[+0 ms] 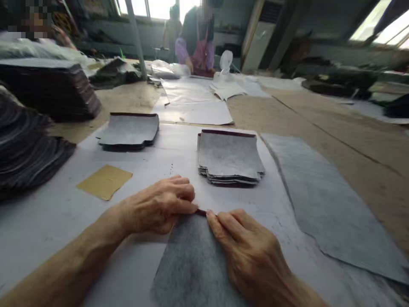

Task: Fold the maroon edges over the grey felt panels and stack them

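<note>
A grey, felt-like sheet lies on the white work surface in front of me, with a narrow dark maroon strip folded along its far edge. My left hand is closed on the left end of that folded edge, thumb on the strip. From the other side my right hand grips the same edge a short way along, its thumb and fingers pressed together. Between the two thumbs a bit of the maroon fold shows. Just beyond my hands sits a stack of grey pieces with maroon far edges.
Another stack of grey pieces lies further left, near a tan paper square. Tall dark piles stand at the left. A long grey stack spreads along the right. Across the table a person in a maroon apron works.
</note>
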A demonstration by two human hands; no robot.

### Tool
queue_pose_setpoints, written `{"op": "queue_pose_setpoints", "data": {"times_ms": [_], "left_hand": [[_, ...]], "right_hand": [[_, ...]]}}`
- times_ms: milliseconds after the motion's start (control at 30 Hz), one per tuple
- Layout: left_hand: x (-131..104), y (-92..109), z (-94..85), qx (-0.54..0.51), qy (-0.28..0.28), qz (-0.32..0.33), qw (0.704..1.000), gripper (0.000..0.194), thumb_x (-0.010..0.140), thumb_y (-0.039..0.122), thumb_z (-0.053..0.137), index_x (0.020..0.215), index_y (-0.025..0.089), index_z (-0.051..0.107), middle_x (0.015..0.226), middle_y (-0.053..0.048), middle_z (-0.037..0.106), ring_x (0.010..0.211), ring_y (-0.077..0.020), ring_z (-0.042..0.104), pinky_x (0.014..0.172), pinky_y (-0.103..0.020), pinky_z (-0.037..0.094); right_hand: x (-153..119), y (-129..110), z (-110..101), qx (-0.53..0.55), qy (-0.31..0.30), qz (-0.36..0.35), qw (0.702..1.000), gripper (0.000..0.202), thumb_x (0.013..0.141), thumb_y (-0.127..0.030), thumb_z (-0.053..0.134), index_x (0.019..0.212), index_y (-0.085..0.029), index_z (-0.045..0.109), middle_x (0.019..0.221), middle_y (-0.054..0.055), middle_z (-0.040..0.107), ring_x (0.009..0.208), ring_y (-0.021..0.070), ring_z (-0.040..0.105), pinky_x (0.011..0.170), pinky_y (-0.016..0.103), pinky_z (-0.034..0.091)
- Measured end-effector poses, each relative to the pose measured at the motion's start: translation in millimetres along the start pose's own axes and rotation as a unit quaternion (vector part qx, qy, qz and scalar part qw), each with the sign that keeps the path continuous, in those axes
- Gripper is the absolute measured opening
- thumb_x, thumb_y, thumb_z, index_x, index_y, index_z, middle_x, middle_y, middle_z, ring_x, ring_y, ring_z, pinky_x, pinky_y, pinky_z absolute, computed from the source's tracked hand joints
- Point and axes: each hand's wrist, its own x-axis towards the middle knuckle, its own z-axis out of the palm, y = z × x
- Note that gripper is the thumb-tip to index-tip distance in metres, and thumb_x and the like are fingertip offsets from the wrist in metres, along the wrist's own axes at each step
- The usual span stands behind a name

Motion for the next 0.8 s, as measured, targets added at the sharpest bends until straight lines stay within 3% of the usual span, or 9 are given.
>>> {"op": "queue_pose_setpoints", "data": {"times_ms": [200, 367, 567, 667, 800], "left_hand": [[0, 4, 1.6, 0.029, -0.014, -0.011, 0.999, 0.023, 0.072, 0.006, 0.041, 0.081, 0.015, 0.06, 0.076, -0.005, 0.055, 0.069, -0.0155, 0.043, 0.066, -0.032, 0.036], [0, 1, 0.2, 0.024, -0.016, -0.017, 0.999, 0.022, 0.069, 0.007, 0.045, 0.08, 0.016, 0.061, 0.077, -0.004, 0.056, 0.071, -0.0156, 0.046, 0.069, -0.033, 0.037], [-12, -10, -23.0, -0.12, 0.093, -0.115, 0.982, 0.031, 0.07, 0.001, 0.045, 0.085, 0.016, 0.067, 0.075, -0.002, 0.059, 0.068, -0.0106, 0.052, 0.066, -0.025, 0.04], [-15, -8, -31.1, -0.168, 0.05, -0.177, 0.968, 0.029, 0.064, 0.0, 0.048, 0.076, 0.015, 0.069, 0.07, 0.0, 0.06, 0.063, -0.0093, 0.054, 0.059, -0.022, 0.041], [-13, -7, -28.5, -0.138, -0.009, -0.236, 0.962, 0.03, 0.058, 0.002, 0.047, 0.07, 0.016, 0.07, 0.065, 0.001, 0.059, 0.057, -0.0095, 0.051, 0.055, -0.022, 0.04]], "right_hand": [[19, -8, -6, -0.101, -0.066, -0.065, 0.991, 0.031, 0.08, -0.001, 0.033, 0.089, -0.004, 0.063, 0.08, 0.012, 0.058, 0.069, 0.0217, 0.048, 0.055, 0.034, 0.044], [29, 0, 5, 0.015, -0.051, -0.051, 0.997, 0.029, 0.079, -0.003, 0.033, 0.084, -0.005, 0.062, 0.075, 0.011, 0.053, 0.068, 0.0199, 0.043, 0.057, 0.034, 0.042], [23, 8, 12, 0.069, -0.054, -0.04, 0.995, 0.027, 0.079, -0.003, 0.04, 0.098, 0.0, 0.059, 0.083, 0.013, 0.053, 0.074, 0.0211, 0.042, 0.06, 0.035, 0.044], [24, 10, 12, 0.071, -0.06, -0.041, 0.995, 0.033, 0.079, -0.003, 0.04, 0.107, 0.0, 0.056, 0.084, 0.013, 0.053, 0.076, 0.0215, 0.043, 0.061, 0.036, 0.046], [27, 12, 12, 0.072, -0.088, -0.024, 0.993, 0.041, 0.078, -0.005, 0.041, 0.118, -0.005, 0.051, 0.086, 0.011, 0.05, 0.078, 0.0217, 0.043, 0.061, 0.036, 0.047]]}}
